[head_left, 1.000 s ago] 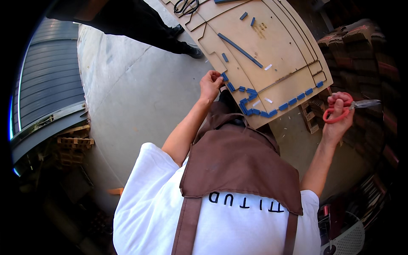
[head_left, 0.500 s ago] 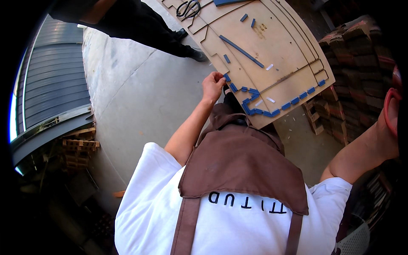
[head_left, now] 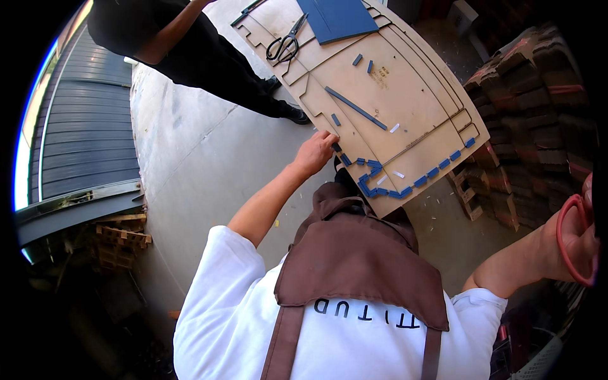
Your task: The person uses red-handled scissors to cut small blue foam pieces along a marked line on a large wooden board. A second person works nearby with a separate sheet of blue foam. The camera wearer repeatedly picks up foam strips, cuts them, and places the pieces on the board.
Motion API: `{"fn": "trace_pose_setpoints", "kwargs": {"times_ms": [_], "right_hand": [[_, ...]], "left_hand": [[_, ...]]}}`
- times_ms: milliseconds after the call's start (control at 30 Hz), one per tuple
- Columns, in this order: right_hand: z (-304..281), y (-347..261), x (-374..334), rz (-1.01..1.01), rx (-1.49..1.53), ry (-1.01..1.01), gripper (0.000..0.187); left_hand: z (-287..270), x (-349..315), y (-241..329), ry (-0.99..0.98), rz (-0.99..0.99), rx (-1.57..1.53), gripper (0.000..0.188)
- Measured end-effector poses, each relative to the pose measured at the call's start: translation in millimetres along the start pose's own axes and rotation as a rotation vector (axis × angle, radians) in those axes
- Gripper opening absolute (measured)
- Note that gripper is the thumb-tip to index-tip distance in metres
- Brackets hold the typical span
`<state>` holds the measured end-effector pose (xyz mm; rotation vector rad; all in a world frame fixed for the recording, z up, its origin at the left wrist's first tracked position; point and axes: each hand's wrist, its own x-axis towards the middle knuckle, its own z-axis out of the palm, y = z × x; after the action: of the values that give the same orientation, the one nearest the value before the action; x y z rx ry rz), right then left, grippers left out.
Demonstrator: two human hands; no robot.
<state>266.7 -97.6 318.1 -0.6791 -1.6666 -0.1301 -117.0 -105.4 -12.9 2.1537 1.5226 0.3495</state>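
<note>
My left hand (head_left: 318, 152) is at the near left edge of a wooden board (head_left: 415, 101), its fingertips pinched on a small blue strip piece (head_left: 336, 147) there. Several more short blue pieces (head_left: 420, 181) stand in a broken line along the board's grooves and near edge. At the far right my right hand (head_left: 586, 244) is closed around the red loop handle (head_left: 561, 239) of what look like scissors; their blades are out of view, and the picture's dark rim cuts off part of the hand.
On the board lie black-handled scissors (head_left: 283, 49), a blue sheet (head_left: 339, 22), a long blue strip (head_left: 356, 108) and white scraps (head_left: 394, 128). Another person in dark clothes (head_left: 218, 76) stands left of the board. Stacked brown bundles (head_left: 525, 120) rise at the right, with pallets (head_left: 123, 237) at the left.
The view has shifted, so the board sits lower and more of the blue sheet shows. My right hand with the red handle is lower in the picture. My left hand stays at the board's edge.
</note>
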Motion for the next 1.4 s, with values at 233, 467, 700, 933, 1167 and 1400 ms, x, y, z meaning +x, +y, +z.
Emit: {"fn": "trace_pose_setpoints", "kwargs": {"times_ms": [233, 467, 700, 933, 1167, 1400], "right_hand": [[10, -27, -124, 0.877, 0.209, -0.020, 0.014], [66, -96, -230, 1.578, 0.040, 0.007, 0.014], [128, -115, -235, 1.704, 0.020, -0.023, 0.014], [158, -110, -230, 1.711, -0.012, 0.007, 0.015], [187, -121, -247, 1.685, 0.008, 0.012, 0.016], [208, -121, -255, 1.698, -0.010, 0.058, 0.019]], "left_hand": [[-19, 23, -27, -0.041, 0.042, -0.088, 0.013], [-37, 90, -48, -0.123, 0.423, 0.016, 0.017], [-38, 117, -66, -0.354, 0.584, -0.038, 0.019], [-35, 132, -75, -0.390, 0.654, -0.045, 0.020], [-31, 142, -82, -0.361, 0.817, 0.003, 0.020], [-60, 144, -63, -0.655, 0.162, -0.610, 0.014]]}}
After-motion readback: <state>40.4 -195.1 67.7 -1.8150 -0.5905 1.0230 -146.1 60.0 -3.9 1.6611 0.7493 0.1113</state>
